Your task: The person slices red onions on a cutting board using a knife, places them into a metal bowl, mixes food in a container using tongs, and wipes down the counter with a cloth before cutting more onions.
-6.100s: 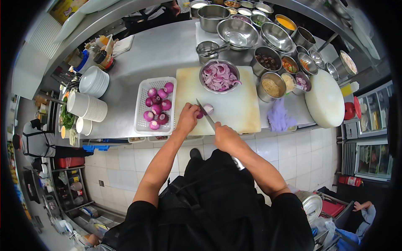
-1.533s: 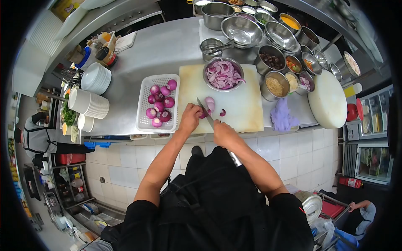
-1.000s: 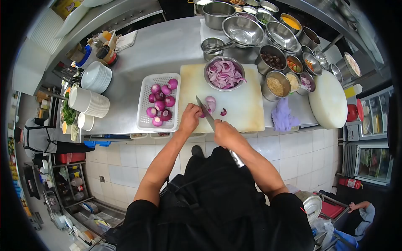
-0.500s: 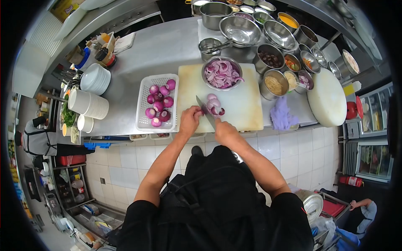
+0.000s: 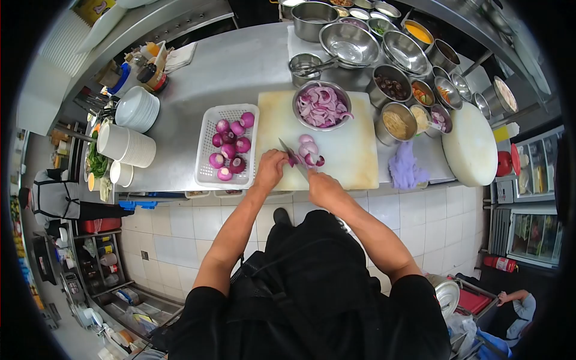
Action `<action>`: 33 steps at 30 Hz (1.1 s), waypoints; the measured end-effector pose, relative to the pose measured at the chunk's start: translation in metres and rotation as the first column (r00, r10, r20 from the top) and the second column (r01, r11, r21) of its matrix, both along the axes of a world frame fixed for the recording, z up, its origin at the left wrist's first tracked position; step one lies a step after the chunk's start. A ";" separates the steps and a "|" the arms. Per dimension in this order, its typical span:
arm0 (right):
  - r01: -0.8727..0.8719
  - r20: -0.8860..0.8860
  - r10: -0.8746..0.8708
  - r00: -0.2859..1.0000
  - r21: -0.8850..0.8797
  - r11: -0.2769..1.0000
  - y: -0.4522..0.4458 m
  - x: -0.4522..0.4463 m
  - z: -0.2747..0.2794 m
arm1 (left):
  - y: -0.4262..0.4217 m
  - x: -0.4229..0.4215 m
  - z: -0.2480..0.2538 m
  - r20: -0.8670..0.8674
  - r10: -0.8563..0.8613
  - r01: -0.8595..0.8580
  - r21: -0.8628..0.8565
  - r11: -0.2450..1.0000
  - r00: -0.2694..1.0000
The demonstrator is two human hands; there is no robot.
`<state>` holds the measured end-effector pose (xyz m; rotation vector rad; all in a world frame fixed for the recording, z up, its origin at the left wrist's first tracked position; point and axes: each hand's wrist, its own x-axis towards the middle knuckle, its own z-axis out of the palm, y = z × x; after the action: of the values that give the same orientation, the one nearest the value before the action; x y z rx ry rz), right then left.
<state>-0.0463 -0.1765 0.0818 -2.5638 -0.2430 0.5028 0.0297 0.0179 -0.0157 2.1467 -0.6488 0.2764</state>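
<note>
My right hand (image 5: pixel 324 188) is closed around the handle of a kitchen knife (image 5: pixel 302 170), its blade angled up and left over a white cutting board (image 5: pixel 354 150). Just left of the blade, my left hand (image 5: pixel 271 168) pinches a small piece of red onion (image 5: pixel 292 161) against the board. Cut onion pieces (image 5: pixel 308 148) lie on the blade's right side. Farther back on the board sits a metal bowl holding sliced red onion (image 5: pixel 323 106). A white perforated basket (image 5: pixel 206 171) with several peeled red onions (image 5: pixel 228 150) stands left of the board.
Metal pots and bowls of ingredients (image 5: pixel 395 123) crowd the right and back. A purple cloth (image 5: pixel 407 165) and a round white board (image 5: pixel 470 143) lie rightward. Stacked white bowls (image 5: pixel 127 146) stand left. Another person (image 5: pixel 57 198) is at far left; another person's arm (image 5: pixel 521 297) shows lower right.
The view has shifted slightly, moving the board and basket a little rightward in the picture. Both hands stay at the onion with nearly the same grip; the knife has shifted only slightly.
</note>
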 end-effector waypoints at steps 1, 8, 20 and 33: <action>0.005 0.011 -0.005 1.000 -0.002 1.000 -0.001 -0.003 0.003 | 0.000 -0.003 -0.001 0.011 0.010 -0.010 0.001 1.000 1.000; 0.001 -0.065 0.000 0.998 0.012 1.000 -0.003 -0.005 0.034 | -0.001 -0.003 -0.004 0.072 0.042 -0.040 -0.017 0.999 0.997; 0.000 -0.071 0.001 0.997 0.017 1.000 0.000 -0.004 0.028 | 0.000 -0.008 -0.007 0.085 0.079 -0.077 -0.025 0.997 0.993; 0.062 0.569 0.012 0.823 -0.111 0.992 -0.061 -0.026 0.017 | -0.019 -0.043 0.046 0.110 0.247 -0.250 0.008 0.968 0.963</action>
<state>-0.0724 -0.2371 0.0986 -2.7757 -0.3923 -0.2926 -0.0133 -0.0008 0.0304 2.2469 -0.4424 0.5265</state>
